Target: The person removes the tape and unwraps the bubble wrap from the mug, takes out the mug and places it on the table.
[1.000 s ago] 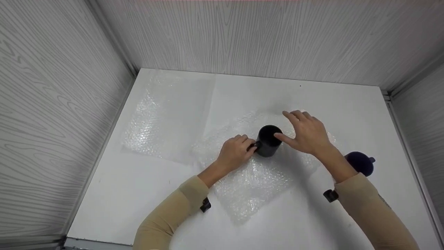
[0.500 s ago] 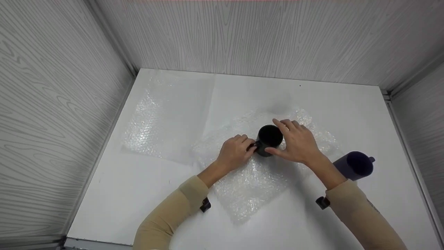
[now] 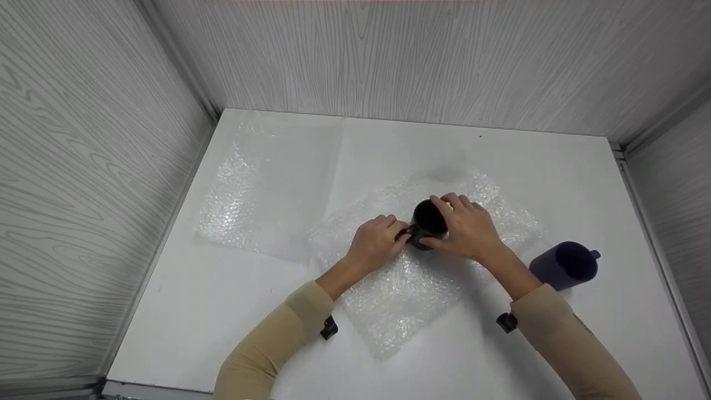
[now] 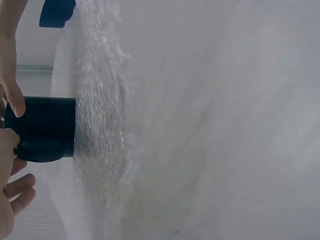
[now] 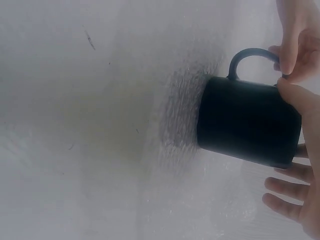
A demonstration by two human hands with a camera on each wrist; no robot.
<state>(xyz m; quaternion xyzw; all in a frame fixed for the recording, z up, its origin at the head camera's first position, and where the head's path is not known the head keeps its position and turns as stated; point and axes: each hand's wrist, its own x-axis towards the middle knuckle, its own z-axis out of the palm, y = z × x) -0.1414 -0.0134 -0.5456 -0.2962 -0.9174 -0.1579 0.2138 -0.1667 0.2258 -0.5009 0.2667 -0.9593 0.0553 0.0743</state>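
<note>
A black mug (image 3: 426,225) stands upright on a sheet of bubble wrap (image 3: 397,311). My left hand (image 3: 376,242) pinches its handle (image 5: 248,56) near the rim, between thumb and fingers. Around the other side of the upper mug comes my right hand (image 3: 469,229), its thumb on the near wall and index finger by the far rim; the remaining fingers (image 5: 285,190) are spread beyond the mug in the right wrist view. Part of the rim is covered by that hand. A dark blue mug (image 3: 561,266) is at the right, apart from both hands.
Another bubble wrap sheet (image 3: 266,183) lies flat at the back left of the white table (image 3: 211,311). Grey wood-patterned panels (image 3: 355,55) enclose the table at the back and both sides.
My right hand has come down and left, from above the black mug's opening to its side, closing around it. The left hand stays on the handle. More of the blue mug shows.
</note>
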